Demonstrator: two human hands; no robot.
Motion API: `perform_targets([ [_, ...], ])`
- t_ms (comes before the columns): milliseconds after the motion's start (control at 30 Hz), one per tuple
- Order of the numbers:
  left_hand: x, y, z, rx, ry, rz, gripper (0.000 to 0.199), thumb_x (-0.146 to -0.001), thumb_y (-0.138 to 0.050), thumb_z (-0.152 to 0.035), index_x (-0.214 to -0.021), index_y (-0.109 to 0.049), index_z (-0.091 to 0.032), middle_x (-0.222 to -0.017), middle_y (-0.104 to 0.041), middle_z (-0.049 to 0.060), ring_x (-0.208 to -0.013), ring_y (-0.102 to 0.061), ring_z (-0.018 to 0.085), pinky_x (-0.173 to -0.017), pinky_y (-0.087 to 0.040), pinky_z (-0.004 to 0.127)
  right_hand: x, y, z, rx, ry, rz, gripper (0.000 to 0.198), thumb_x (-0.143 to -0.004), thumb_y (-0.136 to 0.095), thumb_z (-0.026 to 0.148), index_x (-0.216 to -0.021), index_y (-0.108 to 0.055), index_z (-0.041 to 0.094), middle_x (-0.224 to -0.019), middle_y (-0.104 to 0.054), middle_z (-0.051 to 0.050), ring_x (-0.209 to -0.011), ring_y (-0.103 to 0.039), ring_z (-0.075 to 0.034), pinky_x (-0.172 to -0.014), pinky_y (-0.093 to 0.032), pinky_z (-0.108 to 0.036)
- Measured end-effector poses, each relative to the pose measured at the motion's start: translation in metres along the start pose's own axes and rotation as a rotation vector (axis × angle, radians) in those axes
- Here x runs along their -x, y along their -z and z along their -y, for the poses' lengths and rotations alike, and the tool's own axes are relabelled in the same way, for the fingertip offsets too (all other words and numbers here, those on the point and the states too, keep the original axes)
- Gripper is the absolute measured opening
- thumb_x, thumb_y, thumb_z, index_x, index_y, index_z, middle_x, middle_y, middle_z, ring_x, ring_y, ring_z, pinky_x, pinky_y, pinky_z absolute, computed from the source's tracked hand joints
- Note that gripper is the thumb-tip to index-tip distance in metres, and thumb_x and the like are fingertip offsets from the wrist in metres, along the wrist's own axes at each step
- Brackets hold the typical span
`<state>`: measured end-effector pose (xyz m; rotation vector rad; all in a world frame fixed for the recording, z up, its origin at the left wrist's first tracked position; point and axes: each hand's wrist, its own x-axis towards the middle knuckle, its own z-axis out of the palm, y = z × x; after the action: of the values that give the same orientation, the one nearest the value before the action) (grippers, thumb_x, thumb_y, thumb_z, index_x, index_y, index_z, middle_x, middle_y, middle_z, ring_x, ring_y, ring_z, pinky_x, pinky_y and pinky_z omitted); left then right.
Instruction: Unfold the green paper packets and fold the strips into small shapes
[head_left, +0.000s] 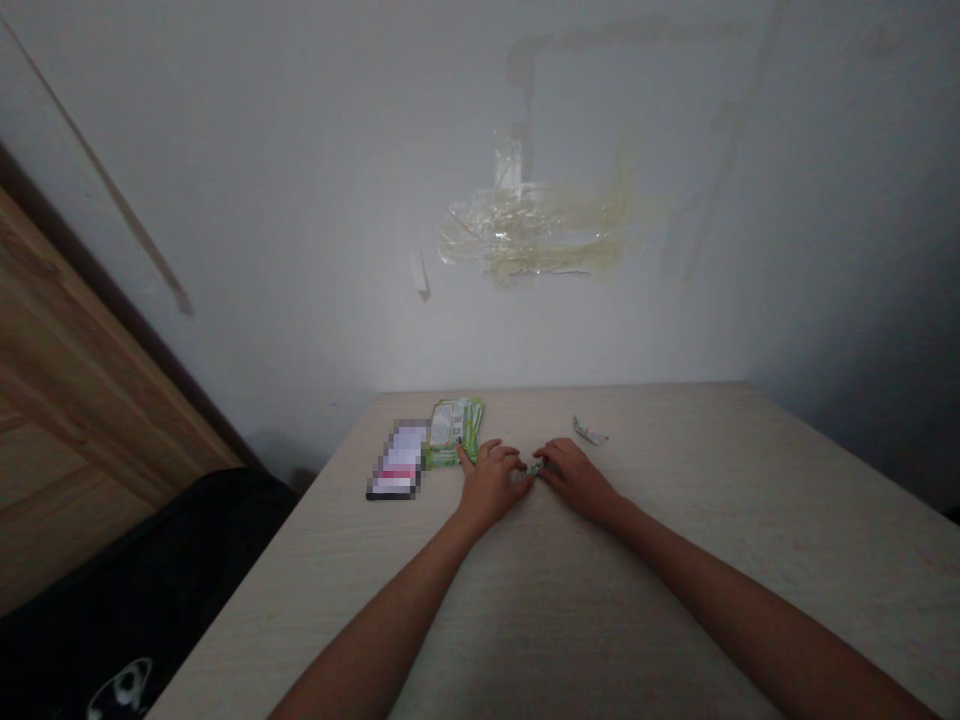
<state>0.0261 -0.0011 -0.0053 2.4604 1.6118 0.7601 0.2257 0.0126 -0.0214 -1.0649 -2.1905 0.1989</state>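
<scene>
Over the middle of the table, my left hand (pixel 491 482) and my right hand (pixel 576 475) come together at a small, narrow green-and-white wrapper (pixel 534 468). Its left end is pinched by my left fingers and its right end by my right fingers. My hands cover much of it, so its full shape is hidden. Just beyond my left thumb lies a stack of flat green-and-white packets (pixel 454 425), with printed text on the top one. A twisted or folded strip of similar wrapper (pixel 591 432) rests behind my right hand, apart from it.
A pixelated phone-like slab (pixel 397 462) lies left of the packets. The pale wooden table (pixel 675 430) meets a wall with shiny clear tape (pixel 525 235) stuck on it. Black fabric (pixel 187 560) and a wooden panel (pixel 67 400) stand at the left.
</scene>
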Motion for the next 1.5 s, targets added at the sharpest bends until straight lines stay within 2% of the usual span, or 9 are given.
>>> perform_targets([
  [167,-0.001,-0.001,0.0,0.042,0.019,-0.006,0.016,-0.084,-0.064,-0.042,-0.094,-0.071,-0.032,-0.119,-0.068,-0.001,-0.13,-0.043,0.028,-0.107,0.01,0.075,0.001,-0.004,-0.007,-0.002,-0.077,-0.071,0.025,-0.087,-0.063,0.024,-0.11,-0.058,0.017,-0.102,-0.061,-0.011,-0.102,-0.055,-0.025,-0.092,-0.047,-0.043],
  [333,-0.001,0.002,-0.004,0.098,0.052,-0.005,0.018,-0.086,-0.062,-0.043,-0.092,-0.072,-0.03,-0.117,-0.069,0.0,-0.129,-0.045,0.028,-0.109,0.009,0.072,0.001,-0.007,-0.013,0.012,-0.094,-0.08,0.014,-0.087,-0.065,0.029,-0.093,-0.059,0.018,-0.097,-0.06,-0.009,-0.101,-0.054,-0.025,-0.093,-0.045,-0.043],
  [467,-0.001,0.003,-0.007,0.137,0.092,-0.005,0.016,-0.086,-0.063,-0.041,-0.091,-0.071,-0.029,-0.111,-0.072,0.001,-0.129,-0.045,0.028,-0.11,0.007,0.072,0.0,-0.006,-0.014,-0.027,-0.07,-0.072,0.015,-0.086,-0.066,0.03,-0.086,-0.057,0.019,-0.093,-0.059,-0.007,-0.098,-0.054,-0.024,-0.092,-0.044,-0.042],
  [633,-0.003,0.002,-0.006,0.154,0.106,-0.003,0.017,-0.084,-0.065,-0.043,-0.089,-0.072,-0.029,-0.111,-0.072,0.001,-0.129,-0.045,0.029,-0.11,0.004,0.071,0.0,-0.006,-0.012,-0.116,-0.076,-0.075,0.015,-0.086,-0.065,0.031,-0.09,-0.056,0.019,-0.096,-0.059,-0.007,-0.098,-0.053,-0.023,-0.091,-0.044,-0.039],
  [867,-0.003,-0.002,-0.002,0.184,0.098,0.002,0.018,-0.081,-0.068,-0.044,-0.093,-0.073,-0.031,-0.113,-0.071,0.0,-0.13,-0.044,0.03,-0.111,0.009,0.069,0.0,-0.006,-0.012,-0.161,-0.139,-0.094,0.014,-0.085,-0.066,0.029,-0.091,-0.058,0.019,-0.098,-0.062,-0.008,-0.1,-0.056,-0.023,-0.093,-0.044,-0.039],
  [1100,-0.005,-0.003,-0.002,0.228,0.133,0.023,0.02,-0.08,-0.069,-0.044,-0.093,-0.073,-0.031,-0.111,-0.072,0.003,-0.13,-0.045,0.028,-0.113,0.011,0.065,-0.002,0.0,-0.006,-0.319,-0.256,-0.023,0.012,-0.087,-0.061,0.029,-0.095,-0.06,0.02,-0.086,-0.068,-0.004,-0.083,-0.064,-0.018,-0.079,-0.048,-0.032],
  [1333,-0.006,-0.004,-0.003,0.226,0.147,0.026,0.019,-0.08,-0.07,-0.042,-0.093,-0.075,-0.03,-0.118,-0.068,0.006,-0.126,-0.05,0.028,-0.115,0.007,0.065,-0.003,-0.003,-0.011,-0.444,-0.3,-0.037,0.016,-0.085,-0.062,0.029,-0.099,-0.061,0.02,-0.091,-0.071,-0.005,-0.088,-0.068,-0.019,-0.084,-0.051,-0.034],
  [1500,-0.006,-0.005,-0.004,0.263,0.123,-0.002,0.017,-0.077,-0.073,-0.039,-0.094,-0.074,-0.033,-0.113,-0.07,0.002,-0.124,-0.052,0.027,-0.113,0.009,0.067,-0.003,-0.003,-0.01,-0.444,-0.273,-0.069,0.015,-0.084,-0.063,0.028,-0.097,-0.063,0.02,-0.094,-0.071,-0.006,-0.09,-0.068,-0.019,-0.086,-0.051,-0.035],
])
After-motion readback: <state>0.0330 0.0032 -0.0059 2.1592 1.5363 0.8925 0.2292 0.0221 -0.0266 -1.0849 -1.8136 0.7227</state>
